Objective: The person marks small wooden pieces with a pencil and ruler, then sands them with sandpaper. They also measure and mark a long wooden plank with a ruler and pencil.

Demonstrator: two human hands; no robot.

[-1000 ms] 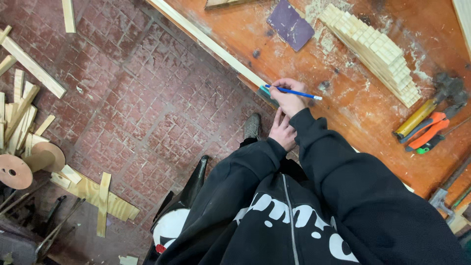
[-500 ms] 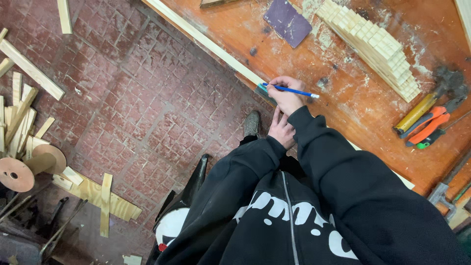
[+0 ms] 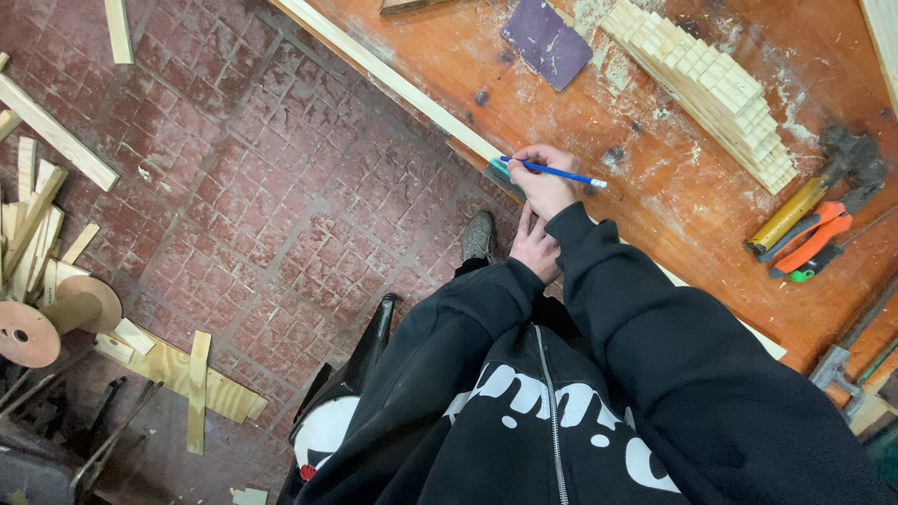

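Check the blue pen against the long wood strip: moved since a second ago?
No. The blue pen in the right hand stays at the same spot on the long wood strip at the bench edge.

Purple sandpaper sheet, stacked wood blocks, orange pliers, wooden spool

Counted on the orange workbench: one blue pen, one purple sanding sheet, one stepped stack of small wooden blocks, one long wooden strip; on the floor, one wooden spool.
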